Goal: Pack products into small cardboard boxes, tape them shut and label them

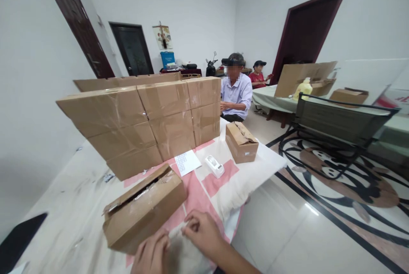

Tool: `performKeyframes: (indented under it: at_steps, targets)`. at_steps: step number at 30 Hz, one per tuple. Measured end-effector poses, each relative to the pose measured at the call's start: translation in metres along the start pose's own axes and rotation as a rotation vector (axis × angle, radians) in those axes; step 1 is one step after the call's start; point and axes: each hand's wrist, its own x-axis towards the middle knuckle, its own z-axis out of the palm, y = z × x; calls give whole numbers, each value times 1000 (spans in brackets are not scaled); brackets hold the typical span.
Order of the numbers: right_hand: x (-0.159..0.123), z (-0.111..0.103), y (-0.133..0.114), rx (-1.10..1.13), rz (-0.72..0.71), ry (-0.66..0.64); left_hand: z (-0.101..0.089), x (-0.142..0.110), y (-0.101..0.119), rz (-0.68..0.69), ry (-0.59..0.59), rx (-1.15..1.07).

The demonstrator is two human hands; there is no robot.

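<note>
My right hand point(203, 232) is at the lower middle, near the table's edge, its thumb and fingers pinched together. Whatever is in that pinch is too small to make out. Left of it, my left hand point(151, 253) has curled fingers, partly cut off by the bottom edge, and its fingertips are hidden. Pale beige cloth point(185, 252) shows between the two hands; I cannot tell whether either hand grips it. Just beyond my left hand lies a long cardboard box point(150, 212) with a gap between its top flaps.
A wall of taped cardboard boxes point(169, 116) stands across the table. Near it are a printed white sheet point(188, 162), a white device point(214, 166) and a smaller carton point(242, 142). A person point(236, 90) sits behind; a folding chair point(341, 125) stands right.
</note>
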Motion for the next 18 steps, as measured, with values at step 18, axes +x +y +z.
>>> performKeyframes:
  at_steps: [18]
  targets:
    - [139,6,-106,-965,-1006,-290,-44,57,-118,-673,-260,-512]
